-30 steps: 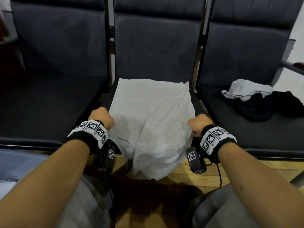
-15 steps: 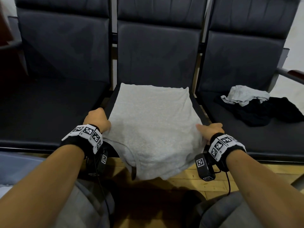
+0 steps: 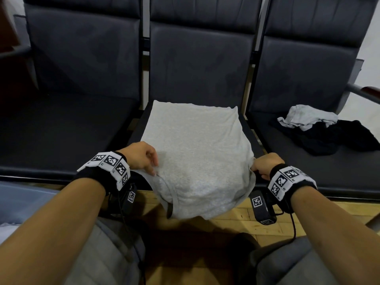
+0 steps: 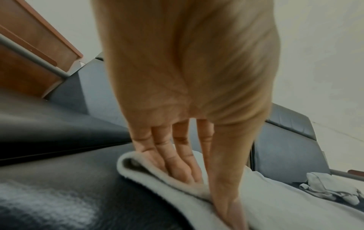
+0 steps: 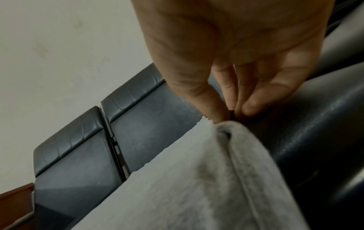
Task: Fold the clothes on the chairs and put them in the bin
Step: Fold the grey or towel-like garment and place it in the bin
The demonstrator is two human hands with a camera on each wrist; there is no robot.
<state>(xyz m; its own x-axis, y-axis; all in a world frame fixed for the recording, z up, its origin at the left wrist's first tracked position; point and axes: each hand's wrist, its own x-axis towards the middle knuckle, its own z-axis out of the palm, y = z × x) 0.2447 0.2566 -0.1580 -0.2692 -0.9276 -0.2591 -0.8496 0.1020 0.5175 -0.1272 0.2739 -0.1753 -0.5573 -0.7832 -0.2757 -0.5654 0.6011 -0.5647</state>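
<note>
We see the grey garment spread flat on the seat of the middle chair, its near part draped over the front edge toward the wooden floor. Compared with a second ago, the cloth hangs lower off the seat and its near corners sit farther apart; we read this as the garment being drawn toward us and smoothed ahead of the next fold. The left hand holds the near left edge, thumb on top and fingers tucked inside a rolled lip of cloth, as the left wrist view shows. The right hand pinches the near right corner between thumb and fingertips, the cloth bunched to a point just below them; half a second ago its fingers lay flatter on the fabric, so the grasp has tightened. With both near corners now held, we judge the garment ready to be carried over its far half. On the right chair lie a crumpled pale garment touching a crumpled black garment, neither yet folded. The left chair carries no clothes. At the near left edge a pale bluish surface shows; we cannot tell whether it is the bin
</note>
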